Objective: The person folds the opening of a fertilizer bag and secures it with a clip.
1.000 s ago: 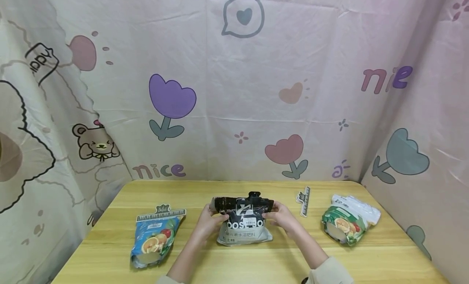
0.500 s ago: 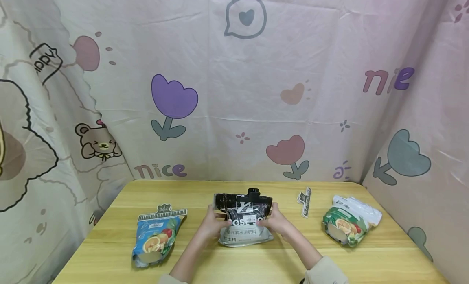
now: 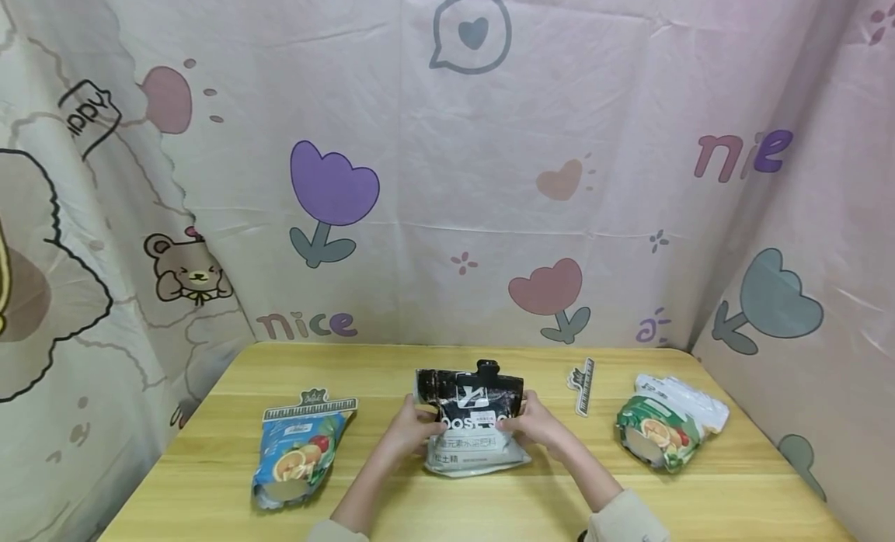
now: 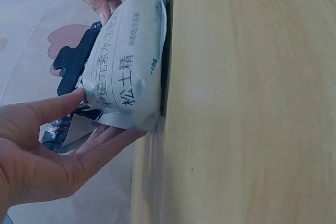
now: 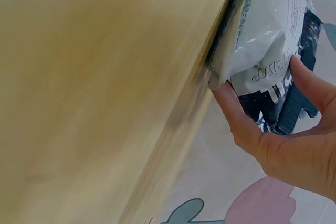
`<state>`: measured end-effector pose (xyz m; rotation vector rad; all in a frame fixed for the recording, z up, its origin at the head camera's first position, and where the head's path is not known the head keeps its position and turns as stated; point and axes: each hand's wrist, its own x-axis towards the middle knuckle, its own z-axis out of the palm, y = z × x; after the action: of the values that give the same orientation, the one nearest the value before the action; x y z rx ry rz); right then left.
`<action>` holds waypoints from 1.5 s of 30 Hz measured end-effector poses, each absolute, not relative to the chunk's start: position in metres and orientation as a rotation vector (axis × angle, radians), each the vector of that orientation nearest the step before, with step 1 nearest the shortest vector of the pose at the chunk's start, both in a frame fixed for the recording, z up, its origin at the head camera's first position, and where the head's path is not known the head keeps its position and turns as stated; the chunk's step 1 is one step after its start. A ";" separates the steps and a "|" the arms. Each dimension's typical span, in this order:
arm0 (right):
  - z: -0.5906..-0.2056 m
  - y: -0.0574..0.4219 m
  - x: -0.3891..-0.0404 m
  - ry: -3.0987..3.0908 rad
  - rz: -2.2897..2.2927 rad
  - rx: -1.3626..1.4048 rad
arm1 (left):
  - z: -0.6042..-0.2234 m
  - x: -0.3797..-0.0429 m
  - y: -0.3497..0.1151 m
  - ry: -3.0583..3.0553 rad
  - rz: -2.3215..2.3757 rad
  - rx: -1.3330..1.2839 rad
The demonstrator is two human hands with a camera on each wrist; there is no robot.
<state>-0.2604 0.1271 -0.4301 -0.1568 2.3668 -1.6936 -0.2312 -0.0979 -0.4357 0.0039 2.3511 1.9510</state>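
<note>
A black and white fertilizer bag (image 3: pixel 475 441) stands at the middle of the table, its black top folded over. A black clip (image 3: pixel 488 369) sits across that fold, toward the right. My left hand (image 3: pixel 412 427) grips the bag's left side, thumb on the front and fingers behind, as the left wrist view shows on the bag (image 4: pixel 123 66). On the opposite side my right hand (image 3: pixel 537 422) holds the bag the same way, thumb against the front. In the right wrist view the bag's base (image 5: pixel 223 72) is right at the wooden surface.
A blue fruit-print bag (image 3: pixel 297 456), closed with a piano-key clip (image 3: pixel 311 404), lies at the left of the wooden table (image 3: pixel 210 480). Another piano-key clip (image 3: pixel 583 387) lies behind my right hand. Farther right rests a green and white bag (image 3: pixel 664 425). A patterned curtain (image 3: pixel 433 177) hangs behind.
Both hands have slid from the folded top down to the bag's sides. The bag stands more upright and has shifted slightly right and nearer.
</note>
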 end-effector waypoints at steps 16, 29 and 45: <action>-0.431 0.146 -0.266 2.400 -1.542 -0.076 | -0.446 -0.235 -0.087 2.335 1.889 0.078; -0.426 0.153 -0.268 2.339 -1.476 -0.098 | -0.444 -0.238 -0.084 2.324 1.788 0.079; -0.433 0.149 -0.266 2.417 -1.447 -0.042 | -0.445 -0.239 -0.084 2.354 1.676 0.061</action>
<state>-0.2659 0.1491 -0.4332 -0.0416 2.4169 -1.4465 -0.2388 -0.0839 -0.4448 0.0609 2.3543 1.6757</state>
